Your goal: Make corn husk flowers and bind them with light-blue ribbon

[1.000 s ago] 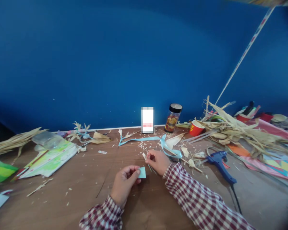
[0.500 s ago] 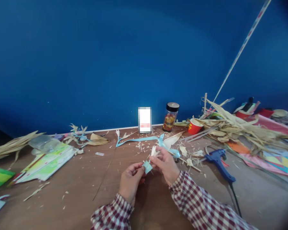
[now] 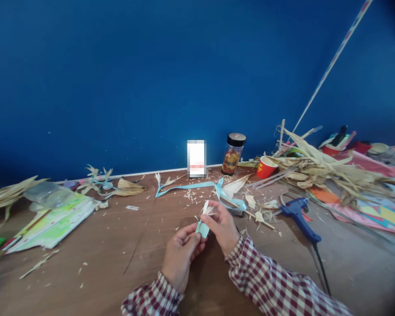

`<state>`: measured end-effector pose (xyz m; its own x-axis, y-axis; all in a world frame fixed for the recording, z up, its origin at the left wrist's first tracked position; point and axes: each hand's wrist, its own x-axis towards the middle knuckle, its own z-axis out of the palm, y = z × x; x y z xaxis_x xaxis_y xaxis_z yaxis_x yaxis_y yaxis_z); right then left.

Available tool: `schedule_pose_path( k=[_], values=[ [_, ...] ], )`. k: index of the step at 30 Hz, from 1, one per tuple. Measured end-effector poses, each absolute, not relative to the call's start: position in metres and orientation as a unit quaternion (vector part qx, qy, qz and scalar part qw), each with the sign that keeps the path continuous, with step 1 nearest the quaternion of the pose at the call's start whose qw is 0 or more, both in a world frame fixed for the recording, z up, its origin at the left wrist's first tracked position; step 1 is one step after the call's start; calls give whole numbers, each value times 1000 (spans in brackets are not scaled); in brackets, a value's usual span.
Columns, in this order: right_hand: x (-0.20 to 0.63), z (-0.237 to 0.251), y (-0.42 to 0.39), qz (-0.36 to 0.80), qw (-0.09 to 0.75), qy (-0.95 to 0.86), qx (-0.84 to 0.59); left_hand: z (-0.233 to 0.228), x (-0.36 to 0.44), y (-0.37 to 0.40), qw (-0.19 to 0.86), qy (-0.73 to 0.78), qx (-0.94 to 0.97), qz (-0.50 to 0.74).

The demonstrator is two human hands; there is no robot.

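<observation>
Between finger and thumb, my left hand [image 3: 181, 253] pinches a small pale-blue strip [image 3: 203, 229], which looks like ribbon or paper. My right hand [image 3: 222, 226] grips a small cream corn-husk flower [image 3: 206, 208] just above the strip. Strip and flower meet between my hands, though my fingers cover the exact contact. Beyond them, a length of light blue ribbon [image 3: 194, 186] lies on the brown table [image 3: 105, 272] among husk shavings, with a husk flower at its left end. A blue glue gun [image 3: 298, 215] rests to the right of my right hand.
A lidded glass jar [image 3: 233, 154] and a red paper cup [image 3: 266, 167] stand near the blue wall. Dried corn husks [image 3: 306, 173] are heaped at the right. Painted green-and-white paper [image 3: 57, 224] and a clear plastic container [image 3: 48, 195] lie at the left.
The blue strip has turned in my left fingers and now shows a folded, more upright shape. Both hands stay close together. The view has shifted slightly.
</observation>
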<state>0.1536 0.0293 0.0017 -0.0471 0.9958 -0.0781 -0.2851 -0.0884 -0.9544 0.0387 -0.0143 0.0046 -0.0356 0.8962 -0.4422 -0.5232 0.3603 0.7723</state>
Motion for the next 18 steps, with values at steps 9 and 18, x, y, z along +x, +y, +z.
schedule_pose_path(
  k=[9, 18],
  values=[
    [155, 2, 29, 578, 528, -447, -433, 8, 38, -14, 662, 509, 183, 519],
    [155, 3, 28, 573, 536, -455, -422, 12, 37, -14, 671, 500, 163, 523]
  ],
)
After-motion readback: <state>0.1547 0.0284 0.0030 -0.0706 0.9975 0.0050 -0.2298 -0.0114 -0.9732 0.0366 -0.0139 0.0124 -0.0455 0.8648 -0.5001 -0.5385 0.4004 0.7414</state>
